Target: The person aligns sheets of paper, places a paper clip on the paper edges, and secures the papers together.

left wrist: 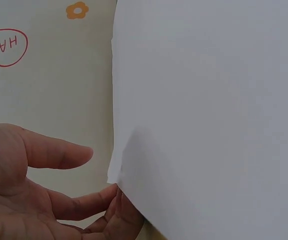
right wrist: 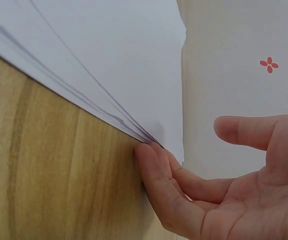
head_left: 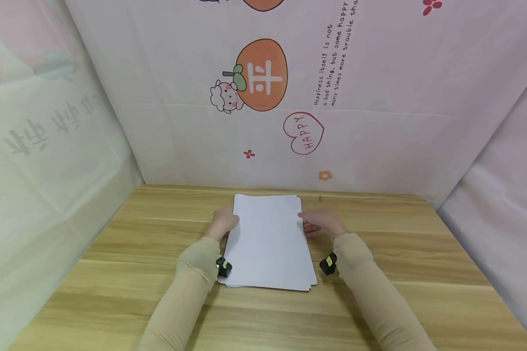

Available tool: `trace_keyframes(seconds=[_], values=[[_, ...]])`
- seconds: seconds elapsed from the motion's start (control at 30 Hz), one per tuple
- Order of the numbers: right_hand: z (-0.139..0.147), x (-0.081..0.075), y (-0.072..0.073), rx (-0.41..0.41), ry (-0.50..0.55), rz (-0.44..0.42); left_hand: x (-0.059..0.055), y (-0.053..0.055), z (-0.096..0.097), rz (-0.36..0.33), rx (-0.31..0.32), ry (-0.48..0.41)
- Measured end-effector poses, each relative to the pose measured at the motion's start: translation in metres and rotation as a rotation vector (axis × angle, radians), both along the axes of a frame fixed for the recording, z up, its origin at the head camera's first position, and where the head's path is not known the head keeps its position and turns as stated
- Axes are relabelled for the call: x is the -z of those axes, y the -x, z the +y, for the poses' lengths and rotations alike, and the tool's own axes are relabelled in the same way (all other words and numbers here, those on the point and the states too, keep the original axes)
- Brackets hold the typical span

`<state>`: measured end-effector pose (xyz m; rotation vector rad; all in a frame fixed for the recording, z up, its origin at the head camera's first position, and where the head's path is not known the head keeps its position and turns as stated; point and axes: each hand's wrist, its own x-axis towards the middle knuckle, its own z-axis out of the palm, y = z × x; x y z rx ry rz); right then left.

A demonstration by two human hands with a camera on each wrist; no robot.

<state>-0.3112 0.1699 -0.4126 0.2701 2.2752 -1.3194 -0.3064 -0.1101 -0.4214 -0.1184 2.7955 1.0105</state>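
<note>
A stack of white paper sheets (head_left: 268, 243) lies on the wooden table, its edges slightly uneven at the corners. By the stack's left side is my left hand (head_left: 223, 222). In the left wrist view its fingers (left wrist: 126, 212) touch the paper's edge and partly pass behind it, while the thumb (left wrist: 66, 154) stands apart from the sheets. My right hand (head_left: 320, 222) is at the opposite side. Its bent fingertips (right wrist: 146, 152) meet the edge of the sheets in the right wrist view, with the thumb (right wrist: 244, 131) held away from them. Between several sheets, thin gaps show along that edge.
Behind the table (head_left: 158, 234) hangs a white printed cloth (head_left: 193, 146), with more cloth at the left and right sides. A small green mark (head_left: 320, 199) shows near the table's far edge. Both wrists carry small black cameras (head_left: 328, 263).
</note>
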Motion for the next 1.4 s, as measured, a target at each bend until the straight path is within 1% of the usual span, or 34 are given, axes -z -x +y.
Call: trace_keyframes(seconds=[0.13, 0.3, 0.5, 0.53, 0.63, 0.77, 0.87, 0.97, 1.23, 1.4], values=[[0.0, 0.0, 0.0002, 0.01, 0.013, 0.003, -0.0015, -0.0001, 0.0003, -0.014, 0.002, 0.007], [0.0001, -0.0014, -0.0013, 0.009, 0.023, 0.006, -0.0018, -0.001, -0.0002, -0.015, 0.021, 0.028], [-0.0002, -0.0027, -0.0027, 0.005, 0.018, 0.009, -0.0032, -0.0001, -0.0006, 0.033, 0.058, 0.115], [-0.0004, -0.0028, -0.0029, 0.005, 0.015, 0.011, -0.0033, 0.0, -0.0006, 0.038, 0.056, 0.12], [-0.0014, -0.0024, -0.0031, 0.004, 0.002, 0.017, -0.0036, -0.0008, -0.0004, 0.037, 0.034, 0.099], [-0.0031, -0.0027, -0.0034, 0.006, -0.022, 0.036, -0.0052, -0.0037, -0.0001, 0.033, -0.007, 0.026], [-0.0039, -0.003, -0.0035, 0.007, -0.032, 0.047, -0.0056, -0.0042, -0.0002, 0.027, -0.015, -0.015], [-0.0038, -0.0024, -0.0035, 0.007, -0.035, 0.051, -0.0054, -0.0035, -0.0004, 0.007, -0.024, -0.048], [-0.0028, -0.0012, -0.0034, -0.01, -0.032, 0.049, -0.0077, -0.0033, -0.0007, -0.001, -0.024, -0.05], [-0.0022, 0.0002, -0.0013, 0.007, -0.023, 0.037, -0.0079, -0.003, -0.0006, 0.008, -0.011, -0.042]])
